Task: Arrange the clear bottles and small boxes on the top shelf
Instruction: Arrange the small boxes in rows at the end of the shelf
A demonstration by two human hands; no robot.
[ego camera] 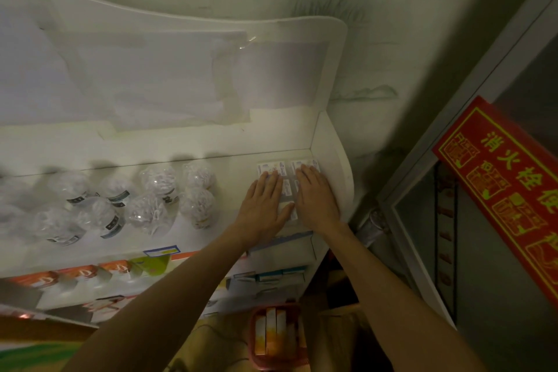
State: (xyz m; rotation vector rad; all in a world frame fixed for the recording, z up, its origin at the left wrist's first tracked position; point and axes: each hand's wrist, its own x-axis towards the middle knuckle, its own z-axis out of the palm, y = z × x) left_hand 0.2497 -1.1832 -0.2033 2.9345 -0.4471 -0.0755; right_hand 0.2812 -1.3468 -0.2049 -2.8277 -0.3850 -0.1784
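Observation:
Several small white boxes (271, 167) lie flat in rows at the right end of the white top shelf (232, 178). My left hand (262, 202) and my right hand (317, 193) rest palm down on these boxes, side by side, fingers straight and together, hiding most of them. Neither hand grips anything. Several clear bottles (157, 181) filled with white crumpled material stand in a cluster on the left and middle of the same shelf, apart from my hands.
The shelf's curved white side panel (335, 160) is right of the boxes. Lower shelves hold orange packets (81, 272) and blue-white boxes (271, 276). A pink basket of orange boxes (276, 335) sits below. A red sign (501, 190) hangs on the right.

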